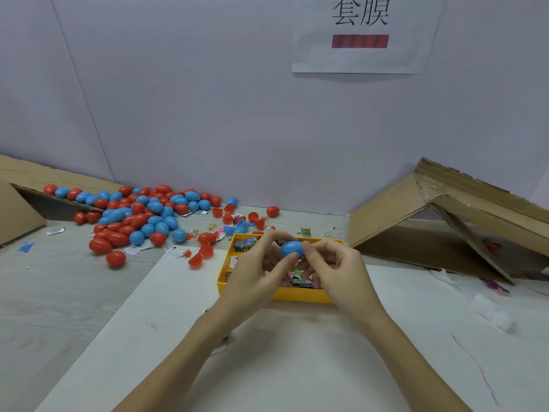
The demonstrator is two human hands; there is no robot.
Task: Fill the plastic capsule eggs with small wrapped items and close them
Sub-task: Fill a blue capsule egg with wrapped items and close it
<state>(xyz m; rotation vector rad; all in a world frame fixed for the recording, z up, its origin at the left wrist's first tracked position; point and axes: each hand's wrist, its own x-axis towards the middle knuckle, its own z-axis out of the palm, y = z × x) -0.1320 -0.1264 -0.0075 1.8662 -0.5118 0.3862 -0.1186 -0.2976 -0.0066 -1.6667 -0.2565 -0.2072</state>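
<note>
A blue capsule egg is held between both hands above the yellow tray. My left hand pinches its left end with thumb and fingers. My right hand grips its right end. The egg looks closed; my fingers hide any seam. The tray holds several small wrapped items, partly covered by my hands. A large pile of red and blue eggs lies at the left back of the table, with open red halves nearer the tray.
A white sheet covers the table under my arms. Tilted cardboard pieces stand at the right and far left. Loose wrappers and small bits lie behind the tray. A paper sign hangs on the wall.
</note>
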